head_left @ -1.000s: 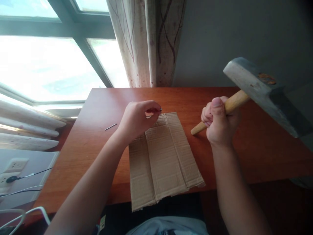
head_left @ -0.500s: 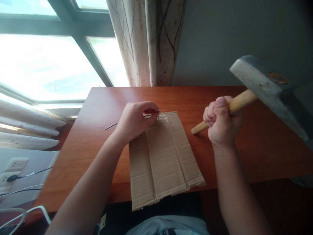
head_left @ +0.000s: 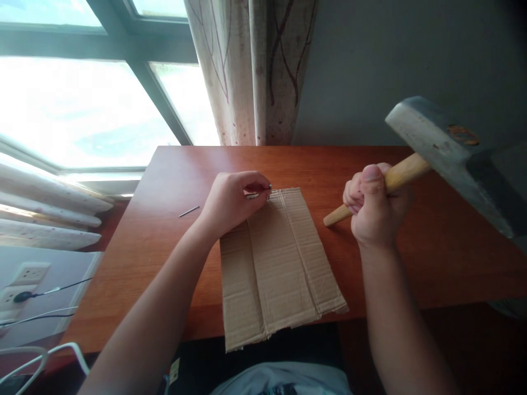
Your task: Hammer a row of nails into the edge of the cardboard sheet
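Observation:
My left hand [head_left: 236,200] pinches a small nail [head_left: 270,187] between thumb and forefinger at the far edge of a piece of brown cardboard [head_left: 280,263]. Only the nail's head and a bit of its shank show past the fingertips. In my right hand [head_left: 373,203] is a hammer [head_left: 448,148], gripped around its wooden handle and raised above the right of the table. Its large metal head points up and to the right, well apart from the nail. A second nail [head_left: 189,211] lies on the table, left of my left wrist.
The reddish wooden table [head_left: 156,258] carries the cardboard, whose near end juts over the front edge. A window [head_left: 74,115] and curtain [head_left: 255,71] stand behind. At the lower left are wall sockets [head_left: 31,274] with cables [head_left: 61,348].
The view has shifted slightly, so the cardboard and my left hand appear a little further right. The hammer head has dipped very slightly. Both grips are the same.

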`<state>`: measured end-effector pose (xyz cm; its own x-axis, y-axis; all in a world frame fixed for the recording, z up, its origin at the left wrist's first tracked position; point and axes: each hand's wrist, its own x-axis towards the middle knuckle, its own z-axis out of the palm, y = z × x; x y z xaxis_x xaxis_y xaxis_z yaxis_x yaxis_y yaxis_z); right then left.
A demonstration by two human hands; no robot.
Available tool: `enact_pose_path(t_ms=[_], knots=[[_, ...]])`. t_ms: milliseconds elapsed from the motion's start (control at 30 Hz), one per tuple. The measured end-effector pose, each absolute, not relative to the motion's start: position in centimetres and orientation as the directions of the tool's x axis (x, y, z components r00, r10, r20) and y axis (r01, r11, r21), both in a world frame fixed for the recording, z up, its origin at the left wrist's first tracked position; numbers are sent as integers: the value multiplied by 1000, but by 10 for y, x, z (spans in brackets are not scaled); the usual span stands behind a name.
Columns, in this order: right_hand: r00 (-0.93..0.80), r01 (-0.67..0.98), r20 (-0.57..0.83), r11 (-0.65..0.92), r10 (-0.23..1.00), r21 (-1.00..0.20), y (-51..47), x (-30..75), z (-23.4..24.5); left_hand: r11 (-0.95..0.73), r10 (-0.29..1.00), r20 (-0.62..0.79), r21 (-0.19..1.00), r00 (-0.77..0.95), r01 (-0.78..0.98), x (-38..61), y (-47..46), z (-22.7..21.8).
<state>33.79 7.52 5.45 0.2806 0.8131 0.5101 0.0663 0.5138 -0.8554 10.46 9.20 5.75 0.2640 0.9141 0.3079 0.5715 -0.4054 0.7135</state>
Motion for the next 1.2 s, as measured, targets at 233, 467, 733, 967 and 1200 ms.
enact_pose_path(t_ms=[233,467,733,967,1200], knots=[[280,122,489,475,826,-872,73,337,56,-392,920,297,743,258,543,103,92,55],[207,199,473,436,857,-878,69,333,58,-393,918,295,758,263,521,100,91,51],[-90,423,247,261,965,-868,66,341,73,-399,916,306,764,259,507,100,91,48],[-314,710,115,314,942,-631,69,341,113,-429,903,338,735,265,525,99,92,44],[-397,763,136,409,908,-501,65,327,125,-449,894,357,720,272,529,99,94,42]])
